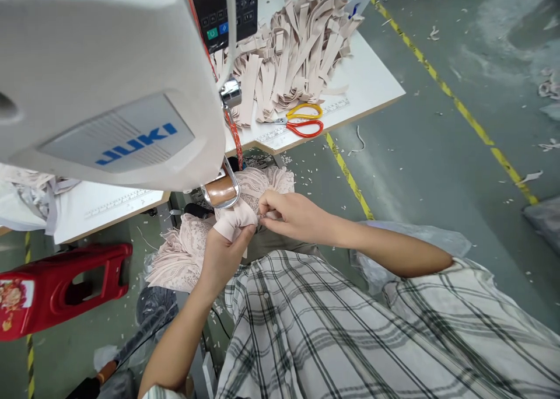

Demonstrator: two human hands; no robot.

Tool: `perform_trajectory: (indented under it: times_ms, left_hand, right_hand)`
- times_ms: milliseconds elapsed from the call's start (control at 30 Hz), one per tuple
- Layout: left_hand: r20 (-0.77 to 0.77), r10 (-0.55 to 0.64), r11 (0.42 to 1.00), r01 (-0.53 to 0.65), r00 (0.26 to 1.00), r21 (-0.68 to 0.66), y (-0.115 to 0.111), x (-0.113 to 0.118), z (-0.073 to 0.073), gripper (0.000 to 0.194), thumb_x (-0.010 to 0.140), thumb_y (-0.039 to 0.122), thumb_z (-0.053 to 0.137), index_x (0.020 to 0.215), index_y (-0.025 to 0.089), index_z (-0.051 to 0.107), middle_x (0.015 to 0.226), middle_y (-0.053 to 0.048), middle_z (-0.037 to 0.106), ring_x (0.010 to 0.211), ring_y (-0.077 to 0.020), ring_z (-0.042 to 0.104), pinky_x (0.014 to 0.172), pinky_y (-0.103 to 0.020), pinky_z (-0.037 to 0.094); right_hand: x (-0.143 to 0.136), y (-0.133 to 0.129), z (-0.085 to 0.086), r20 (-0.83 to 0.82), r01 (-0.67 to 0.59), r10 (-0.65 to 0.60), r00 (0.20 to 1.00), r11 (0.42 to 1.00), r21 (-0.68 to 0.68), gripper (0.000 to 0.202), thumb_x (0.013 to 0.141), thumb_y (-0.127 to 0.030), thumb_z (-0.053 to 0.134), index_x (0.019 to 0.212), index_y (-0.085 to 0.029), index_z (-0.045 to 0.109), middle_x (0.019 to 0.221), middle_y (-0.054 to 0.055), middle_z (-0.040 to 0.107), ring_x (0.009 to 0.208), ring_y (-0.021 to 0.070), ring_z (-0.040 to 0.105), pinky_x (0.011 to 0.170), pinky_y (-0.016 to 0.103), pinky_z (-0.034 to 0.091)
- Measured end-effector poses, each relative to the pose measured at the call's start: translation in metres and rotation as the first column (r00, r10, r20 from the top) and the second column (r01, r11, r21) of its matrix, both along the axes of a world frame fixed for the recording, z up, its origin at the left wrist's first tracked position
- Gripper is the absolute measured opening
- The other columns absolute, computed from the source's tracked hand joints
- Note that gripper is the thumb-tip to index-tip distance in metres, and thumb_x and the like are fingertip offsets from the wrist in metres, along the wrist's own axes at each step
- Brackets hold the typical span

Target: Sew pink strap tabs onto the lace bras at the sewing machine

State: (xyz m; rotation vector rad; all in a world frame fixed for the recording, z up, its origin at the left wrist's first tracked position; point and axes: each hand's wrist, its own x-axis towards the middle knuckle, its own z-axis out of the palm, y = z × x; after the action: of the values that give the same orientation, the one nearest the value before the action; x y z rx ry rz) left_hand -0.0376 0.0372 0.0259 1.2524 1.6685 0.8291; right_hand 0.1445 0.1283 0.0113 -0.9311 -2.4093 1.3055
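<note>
Just in front of the sewing machine (126,84), my left hand (225,253) grips a pale pink strip of fabric (236,218) between thumb and fingers. My right hand (291,217) is pinched at the strip's right end; the small bit between its fingertips is too tiny to make out. The strip sits close below the machine's metal guard (222,188). Under and around both hands lie gathered pale pink lace pieces (181,256), some hanging to the left and some behind the strip.
On the white table (371,78) lie a heap of pale fabric strips (293,49) and scissors (304,120) with yellow and red handles. The machine's control panel (230,14) stands behind. A red plastic stool (65,288) is at left. Scraps litter the green floor (406,160).
</note>
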Motion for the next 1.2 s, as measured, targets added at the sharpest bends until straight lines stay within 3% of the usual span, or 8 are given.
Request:
perform_trajectory:
  times_ms: [233,500,667,767,867,1033,1133,1200]
  left_hand:
    - [0.006,0.051,0.998,-0.051,0.999,-0.037,0.004,0.004,0.003,0.024,0.086,0.031,0.066,0.106,0.019,0.072,0.096,-0.004,0.076,0.09,-0.0225,0.069,0.073,-0.028,0.052]
    - [0.151,0.122,0.989,-0.106,0.981,-0.105,0.009,-0.001,0.001,0.023,0.08,0.036,0.075,0.089,0.014,0.075,0.081,-0.004,0.074,0.074,-0.0181,0.064,0.066,-0.026,0.049]
    - [0.263,0.221,0.973,-0.192,0.939,-0.129,0.011,0.0,-0.006,0.024,0.075,0.034,0.08,0.088,0.015,0.075,0.084,-0.004,0.075,0.075,-0.0175,0.065,0.068,-0.026,0.05]
    - [0.321,0.274,0.96,-0.236,0.907,-0.153,0.011,0.004,-0.01,0.026,0.074,0.034,0.081,0.087,0.014,0.072,0.081,-0.004,0.073,0.072,-0.016,0.064,0.067,-0.027,0.05]
    - [0.35,0.327,0.944,-0.29,0.878,-0.154,0.009,0.013,-0.01,0.027,0.075,0.034,0.081,0.088,0.013,0.07,0.081,-0.004,0.072,0.072,-0.0155,0.064,0.067,-0.026,0.051]
    - [0.427,0.359,0.932,-0.339,0.83,-0.125,0.004,0.017,-0.002,0.025,0.079,0.035,0.077,0.091,0.015,0.067,0.084,-0.004,0.072,0.077,-0.0164,0.066,0.073,-0.028,0.052]
    - [0.433,0.321,0.941,-0.337,0.842,-0.041,-0.007,0.006,-0.003,0.03,0.08,0.043,0.074,0.093,0.017,0.068,0.093,-0.007,0.073,0.09,-0.0212,0.068,0.081,-0.032,0.054]
    - [0.497,0.34,0.909,-0.415,0.798,0.044,-0.017,0.0,-0.01,0.052,0.079,0.065,0.065,0.109,0.022,0.066,0.108,-0.009,0.072,0.104,-0.0261,0.067,0.09,-0.039,0.054]
  right_hand:
    - [-0.001,0.001,0.006,0.006,-0.03,0.03,1.0,0.999,0.029,0.011,0.089,-0.02,0.052,0.1,-0.018,0.052,0.078,-0.001,0.061,0.061,0.0113,0.047,0.062,0.025,0.03]
    - [-0.001,0.025,-0.006,-0.1,-0.1,0.083,0.992,0.979,-0.176,0.017,0.085,-0.034,0.063,0.088,-0.02,0.072,0.089,0.002,0.07,0.083,0.0159,0.061,0.072,0.026,0.04]
    - [0.0,0.022,-0.01,-0.103,-0.021,-0.041,0.994,0.842,-0.538,0.027,0.083,-0.043,0.065,0.092,-0.019,0.072,0.068,-0.003,0.061,0.055,0.0091,0.047,0.052,0.023,0.033]
    - [0.0,0.018,-0.01,-0.138,-0.005,-0.107,0.985,0.774,-0.634,0.026,0.082,-0.042,0.066,0.092,-0.019,0.071,0.068,-0.003,0.059,0.056,0.0089,0.047,0.051,0.023,0.035]
    - [-0.002,0.014,-0.007,-0.142,0.027,-0.128,0.982,0.825,-0.564,0.024,0.082,-0.039,0.066,0.091,-0.018,0.072,0.071,-0.002,0.061,0.061,0.0098,0.05,0.056,0.023,0.038]
    - [-0.007,0.011,0.004,-0.151,0.065,-0.1,0.983,0.972,-0.224,0.016,0.083,-0.03,0.062,0.083,-0.017,0.071,0.073,-0.001,0.063,0.067,0.0102,0.051,0.062,0.023,0.036]
    - [-0.01,0.018,0.015,-0.165,-0.019,-0.037,0.986,0.944,-0.329,0.017,0.082,-0.03,0.063,0.088,-0.018,0.073,0.073,-0.001,0.063,0.063,0.0094,0.049,0.059,0.023,0.035]
    - [-0.013,0.026,0.025,-0.186,-0.067,-0.026,0.982,0.878,-0.474,0.019,0.079,-0.031,0.065,0.09,-0.019,0.073,0.071,-0.002,0.063,0.059,0.009,0.049,0.055,0.023,0.035]
